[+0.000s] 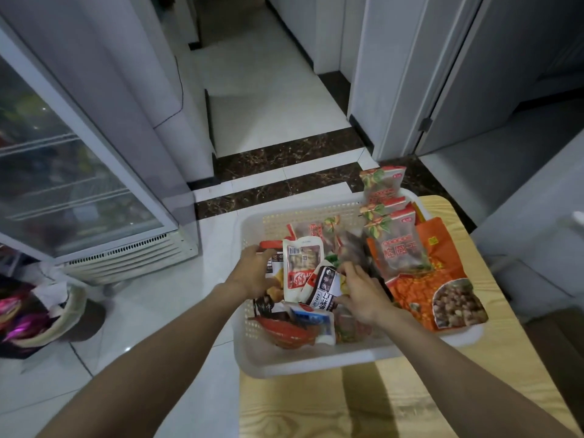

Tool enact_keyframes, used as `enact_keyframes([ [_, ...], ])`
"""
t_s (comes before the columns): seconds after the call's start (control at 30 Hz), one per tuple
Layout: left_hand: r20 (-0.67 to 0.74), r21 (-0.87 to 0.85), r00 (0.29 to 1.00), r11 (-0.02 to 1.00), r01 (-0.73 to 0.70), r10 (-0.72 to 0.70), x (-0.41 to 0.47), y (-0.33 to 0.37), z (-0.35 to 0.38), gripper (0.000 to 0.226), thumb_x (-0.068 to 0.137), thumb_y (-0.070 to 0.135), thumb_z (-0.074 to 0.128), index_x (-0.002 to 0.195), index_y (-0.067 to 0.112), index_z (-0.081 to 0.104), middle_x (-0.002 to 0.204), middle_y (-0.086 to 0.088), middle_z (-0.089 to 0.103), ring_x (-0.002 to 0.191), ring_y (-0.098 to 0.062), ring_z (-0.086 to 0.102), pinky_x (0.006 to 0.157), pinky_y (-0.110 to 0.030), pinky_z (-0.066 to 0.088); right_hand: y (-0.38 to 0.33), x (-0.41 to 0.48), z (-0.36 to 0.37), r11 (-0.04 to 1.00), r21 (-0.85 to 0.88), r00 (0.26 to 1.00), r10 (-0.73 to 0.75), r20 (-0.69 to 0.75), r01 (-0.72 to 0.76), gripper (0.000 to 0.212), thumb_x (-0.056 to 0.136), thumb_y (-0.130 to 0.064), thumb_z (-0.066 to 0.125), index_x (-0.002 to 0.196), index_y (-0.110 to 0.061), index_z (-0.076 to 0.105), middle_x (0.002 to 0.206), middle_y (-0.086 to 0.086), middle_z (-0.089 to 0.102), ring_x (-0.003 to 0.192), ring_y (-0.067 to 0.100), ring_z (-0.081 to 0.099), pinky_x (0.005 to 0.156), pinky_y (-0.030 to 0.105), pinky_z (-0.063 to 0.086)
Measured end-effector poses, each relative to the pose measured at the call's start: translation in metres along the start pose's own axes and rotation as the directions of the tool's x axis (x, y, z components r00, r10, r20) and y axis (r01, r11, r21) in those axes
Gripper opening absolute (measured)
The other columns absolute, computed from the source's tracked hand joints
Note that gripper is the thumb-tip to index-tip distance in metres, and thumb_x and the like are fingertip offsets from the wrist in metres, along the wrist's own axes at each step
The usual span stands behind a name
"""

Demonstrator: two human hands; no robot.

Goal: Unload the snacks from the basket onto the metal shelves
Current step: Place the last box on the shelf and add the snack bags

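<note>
Basket (pixel 316 363) is white perforated plastic and sits on your pale wood worktop (pixel 410 403), its left end hanging over the worktop's edge above the tiled floor (pixel 151 311). The snacks are all in the basket.

Your left hand (pixel 256 273) is inside at the left wall. Grip is curled round a red-topped packet (pixel 271 248), fingers over the top edge and thumb underneath.

Your right hand (pixel 360 292) is mid-basket. Grip pinches a black-and-white packet (pixel 325 290) between thumb and forefinger, and the packet tilts towards the left.

A white-and-red pouch (pixel 300 267) stands upright between your two hands, touching the black-and-white packet.

The longan packets (pixel 395 245) stand upright in a row at the back right corner, the rearmost poking above the rim. A big orange bag (pixel 442 279) lies along the right side, draped over the right rim. A red wrapper (pixel 287 333) and a blue-and-white packet (pixel 311 320) lie at the near wall, under your wrists.

Off the worktop, a glass-door fridge (pixel 79 184) is on the left, contents blurred. A bin (pixel 53 314) with crumpled wrappers stands in front of it.
</note>
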State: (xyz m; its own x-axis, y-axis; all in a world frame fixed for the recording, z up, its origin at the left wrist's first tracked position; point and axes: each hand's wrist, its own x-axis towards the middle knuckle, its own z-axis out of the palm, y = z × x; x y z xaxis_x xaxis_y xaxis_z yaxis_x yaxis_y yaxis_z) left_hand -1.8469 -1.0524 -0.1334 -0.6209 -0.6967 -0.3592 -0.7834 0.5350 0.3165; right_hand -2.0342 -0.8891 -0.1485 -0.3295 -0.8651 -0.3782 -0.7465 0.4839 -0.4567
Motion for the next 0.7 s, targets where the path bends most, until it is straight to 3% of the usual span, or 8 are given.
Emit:
enact_keyframes([
  [0.1,0.089,0.146,0.996,0.989,-0.015,0.003,0.013,-0.001,0.003,0.083,0.074,0.044,0.079,0.142,0.023,0.037,0.148,-0.013,0.033,0.138,-0.033,0.023,0.112,-0.038,0.028,0.002,0.001,0.002,1.000,0.006,1.000,0.000,-0.009,0.000,0.044,0.084,-0.029,0.075,0.109,-0.026,0.039,0.120,0.000,0.050,0.104,0.028,0.058,0.090,0.042,0.049],
  [0.2,0.134,0.320,0.991,0.947,-0.031,-0.013,0.021,0.004,0.003,0.088,0.070,0.056,0.078,0.138,0.021,0.034,0.141,-0.014,0.039,0.130,-0.033,0.028,0.107,-0.038,0.029,0.005,0.001,0.004,0.999,0.042,0.999,-0.001,-0.046,0.003,0.035,0.084,-0.029,0.075,0.097,-0.025,0.042,0.110,-0.004,0.045,0.095,0.020,0.057,0.085,0.036,0.048],
  [0.27,0.121,0.323,0.993,0.946,-0.028,-0.012,0.023,0.007,0.002,0.092,0.062,0.058,0.081,0.135,0.023,0.036,0.133,-0.015,0.042,0.125,-0.033,0.030,0.105,-0.038,0.030,0.009,0.000,0.006,0.998,0.062,0.998,0.004,-0.069,0.001,0.032,0.083,-0.029,0.076,0.089,-0.024,0.045,0.105,-0.006,0.042,0.092,0.018,0.054,0.083,0.036,0.047],
  [0.33,0.081,0.229,0.997,0.973,-0.025,0.007,0.022,0.009,-0.001,0.091,0.055,0.051,0.088,0.130,0.027,0.042,0.125,-0.012,0.041,0.121,-0.032,0.033,0.102,-0.037,0.033,0.013,0.001,0.008,0.996,0.085,0.995,0.009,-0.097,-0.001,0.032,0.080,-0.028,0.078,0.081,-0.024,0.046,0.103,-0.006,0.040,0.092,0.018,0.052,0.084,0.035,0.046],
  [0.43,-0.007,0.042,0.998,0.998,-0.056,0.057,0.017,0.007,-0.005,0.063,0.053,0.033,0.094,0.103,0.026,0.055,0.112,-0.003,0.042,0.108,-0.028,0.046,0.089,-0.033,0.040,0.017,0.002,0.007,0.993,0.110,0.996,-0.021,-0.089,0.031,0.034,0.078,-0.026,0.081,0.075,-0.025,0.047,0.100,-0.009,0.043,0.092,0.016,0.050,0.084,0.035,0.045],
  [0.53,-0.082,-0.184,0.995,0.981,-0.063,0.048,0.007,0.001,-0.006,0.050,0.052,0.020,0.095,0.087,0.025,0.059,0.106,0.000,0.048,0.098,-0.021,0.048,0.078,-0.027,0.038,0.018,0.002,0.005,0.992,0.096,0.996,-0.074,-0.052,0.079,0.031,0.077,-0.024,0.081,0.075,-0.021,0.050,0.102,-0.011,0.046,0.094,0.012,0.050,0.083,0.033,0.043],
  [0.63,-0.220,-0.420,0.976,0.903,-0.087,-0.008,-0.010,-0.009,-0.006,0.044,0.052,0.012,0.095,0.083,0.024,0.067,0.105,-0.002,0.061,0.100,-0.020,0.055,0.081,-0.026,0.042,0.021,-0.001,0.007,0.987,0.114,0.990,-0.107,-0.091,0.117,0.029,0.079,-0.017,0.079,0.074,-0.024,0.051,0.100,-0.013,0.047,0.097,0.014,0.054,0.086,0.033,0.046],
  [0.7,-0.279,-0.602,0.957,0.790,-0.113,-0.076,-0.025,-0.014,-0.008,0.038,0.055,0.004,0.092,0.082,0.023,0.073,0.103,-0.001,0.064,0.099,-0.018,0.060,0.085,-0.027,0.050,0.023,-0.003,0.007,0.973,0.164,0.975,-0.133,-0.179,0.163,0.029,0.081,-0.007,0.076,0.073,-0.021,0.052,0.093,-0.014,0.049,0.089,0.013,0.056,0.081,0.027,0.049],
])
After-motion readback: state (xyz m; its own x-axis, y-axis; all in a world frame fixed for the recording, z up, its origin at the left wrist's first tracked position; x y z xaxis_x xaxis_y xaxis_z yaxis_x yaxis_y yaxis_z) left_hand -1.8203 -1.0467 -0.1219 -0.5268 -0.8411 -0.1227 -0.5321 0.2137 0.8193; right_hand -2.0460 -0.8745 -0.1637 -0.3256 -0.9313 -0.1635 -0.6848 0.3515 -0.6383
